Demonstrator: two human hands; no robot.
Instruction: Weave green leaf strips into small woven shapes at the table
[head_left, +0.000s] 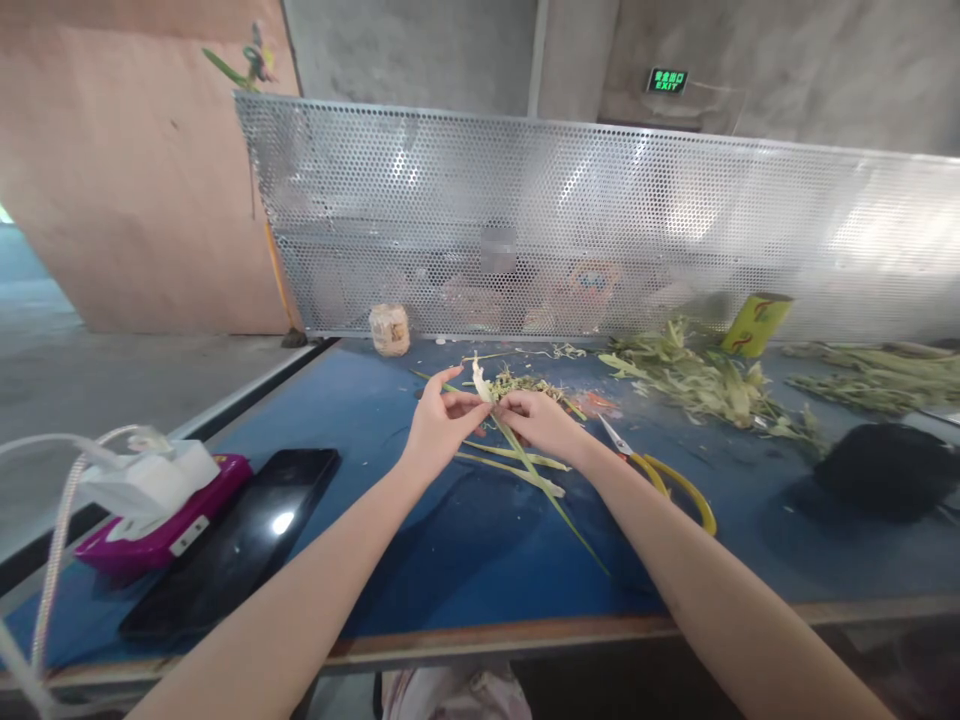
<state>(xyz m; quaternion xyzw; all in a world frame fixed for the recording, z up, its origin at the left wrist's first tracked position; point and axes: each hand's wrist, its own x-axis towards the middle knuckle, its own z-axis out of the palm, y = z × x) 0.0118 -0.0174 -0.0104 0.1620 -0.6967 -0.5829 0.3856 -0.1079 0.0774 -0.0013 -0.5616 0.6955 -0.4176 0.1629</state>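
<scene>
Over the middle of the blue table my left hand pinches a pale plant piece, a whitish strip sticking up between the fingertips. Close beside it, my right hand is closed on the same piece, fingertips almost touching the left ones. A long thin green leaf strip runs down from the fingers toward the table's front edge. Beneath the hands lie loose pale green strips. Just behind them is a heap of small dried plant bits. Exactly where the fingers meet the piece is partly hidden.
Yellow-handled scissors lie right of my right forearm. Leafy husks and a yellow-green container are farther right, near a black object. At left are a phone and a purple power strip. A perforated metal screen stands behind.
</scene>
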